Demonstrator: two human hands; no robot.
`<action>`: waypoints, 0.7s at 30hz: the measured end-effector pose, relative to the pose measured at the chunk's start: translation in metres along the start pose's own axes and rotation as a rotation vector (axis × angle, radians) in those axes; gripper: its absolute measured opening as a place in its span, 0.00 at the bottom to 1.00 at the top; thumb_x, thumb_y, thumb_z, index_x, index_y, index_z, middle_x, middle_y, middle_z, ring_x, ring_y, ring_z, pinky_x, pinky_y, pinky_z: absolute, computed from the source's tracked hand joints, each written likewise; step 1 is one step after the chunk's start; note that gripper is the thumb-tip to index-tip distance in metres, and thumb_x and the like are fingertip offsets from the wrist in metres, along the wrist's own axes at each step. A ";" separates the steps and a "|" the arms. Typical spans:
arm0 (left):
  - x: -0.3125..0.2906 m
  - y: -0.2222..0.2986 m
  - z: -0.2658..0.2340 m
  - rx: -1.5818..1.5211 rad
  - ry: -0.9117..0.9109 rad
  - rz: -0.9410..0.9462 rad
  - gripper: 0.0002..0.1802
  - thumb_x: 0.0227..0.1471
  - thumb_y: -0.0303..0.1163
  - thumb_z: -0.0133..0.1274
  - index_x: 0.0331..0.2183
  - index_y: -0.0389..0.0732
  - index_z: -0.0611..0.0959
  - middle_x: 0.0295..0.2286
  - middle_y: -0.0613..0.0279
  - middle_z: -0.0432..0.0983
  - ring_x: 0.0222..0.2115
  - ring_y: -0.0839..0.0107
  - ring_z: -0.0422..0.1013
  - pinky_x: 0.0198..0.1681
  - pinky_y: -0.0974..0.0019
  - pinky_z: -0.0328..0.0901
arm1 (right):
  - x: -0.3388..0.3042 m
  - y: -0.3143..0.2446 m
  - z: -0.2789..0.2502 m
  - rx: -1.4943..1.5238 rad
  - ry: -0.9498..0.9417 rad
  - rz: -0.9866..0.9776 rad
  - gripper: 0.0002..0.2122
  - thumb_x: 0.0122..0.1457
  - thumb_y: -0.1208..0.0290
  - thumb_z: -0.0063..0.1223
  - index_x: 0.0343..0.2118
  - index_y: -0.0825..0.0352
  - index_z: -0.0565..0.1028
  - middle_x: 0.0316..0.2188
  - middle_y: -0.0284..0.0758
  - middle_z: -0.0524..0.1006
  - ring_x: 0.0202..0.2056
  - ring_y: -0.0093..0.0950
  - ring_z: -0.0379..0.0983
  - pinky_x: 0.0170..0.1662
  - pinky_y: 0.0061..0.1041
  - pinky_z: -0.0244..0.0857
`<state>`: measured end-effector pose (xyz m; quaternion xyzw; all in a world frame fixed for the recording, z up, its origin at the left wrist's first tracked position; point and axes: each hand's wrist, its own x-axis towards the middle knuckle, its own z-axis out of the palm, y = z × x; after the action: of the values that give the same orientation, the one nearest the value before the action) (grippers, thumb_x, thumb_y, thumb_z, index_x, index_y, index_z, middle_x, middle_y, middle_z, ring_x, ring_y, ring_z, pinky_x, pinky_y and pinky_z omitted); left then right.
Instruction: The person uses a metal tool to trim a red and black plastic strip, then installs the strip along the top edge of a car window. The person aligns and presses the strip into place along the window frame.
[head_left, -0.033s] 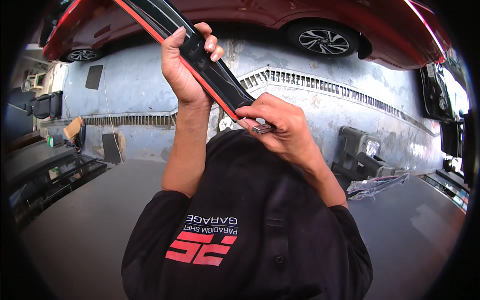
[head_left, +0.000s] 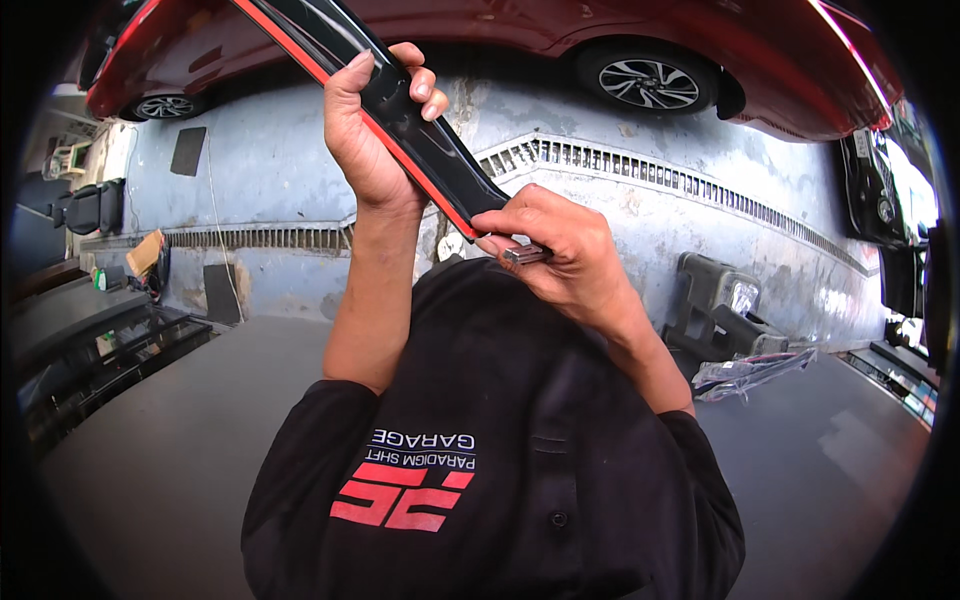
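A long, curved, glossy black window visor slants from the top of the view down to my chest, with a red tape strip along its near edge. My left hand is wrapped round its middle, thumb on one side and fingers over the far edge. At the visor's lower end, the thumb and forefinger of my right hand pinch the corner where the red strip stops. Tucked in the same hand is a small, flat, grey metallic tool; most of it is hidden by the fingers, so its kind cannot be told.
A red car stands along the far side. A drain grate crosses the grey floor. Dark grey surfaces lie on both sides of me. At right are a lamp-like car part and a clear plastic bag.
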<state>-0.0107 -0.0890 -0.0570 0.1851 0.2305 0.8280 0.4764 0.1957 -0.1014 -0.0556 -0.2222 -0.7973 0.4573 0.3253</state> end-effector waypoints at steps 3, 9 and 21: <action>0.002 0.000 -0.006 -0.003 -0.027 0.036 0.14 0.61 0.37 0.48 0.42 0.36 0.75 0.36 0.46 0.77 0.29 0.66 0.68 0.28 0.65 0.65 | 0.000 0.003 0.001 0.018 -0.017 0.014 0.12 0.51 0.82 0.65 0.40 0.66 0.81 0.28 0.35 0.76 0.29 0.34 0.76 0.32 0.30 0.69; 0.000 -0.007 0.001 0.173 0.049 0.135 0.15 0.61 0.37 0.48 0.41 0.33 0.75 0.35 0.49 0.78 0.29 0.69 0.69 0.28 0.67 0.65 | 0.002 0.007 -0.002 0.034 -0.054 0.074 0.15 0.47 0.85 0.63 0.40 0.66 0.82 0.28 0.36 0.77 0.31 0.34 0.78 0.34 0.29 0.71; 0.006 -0.016 -0.006 0.241 0.036 0.144 0.14 0.61 0.36 0.47 0.40 0.33 0.77 0.35 0.53 0.78 0.29 0.72 0.69 0.29 0.69 0.65 | 0.008 0.012 -0.002 -0.088 -0.090 0.086 0.13 0.47 0.83 0.63 0.38 0.66 0.81 0.27 0.36 0.76 0.31 0.36 0.77 0.34 0.32 0.71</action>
<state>-0.0053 -0.0774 -0.0700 0.2420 0.3230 0.8296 0.3858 0.1928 -0.0891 -0.0627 -0.2499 -0.8202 0.4447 0.2591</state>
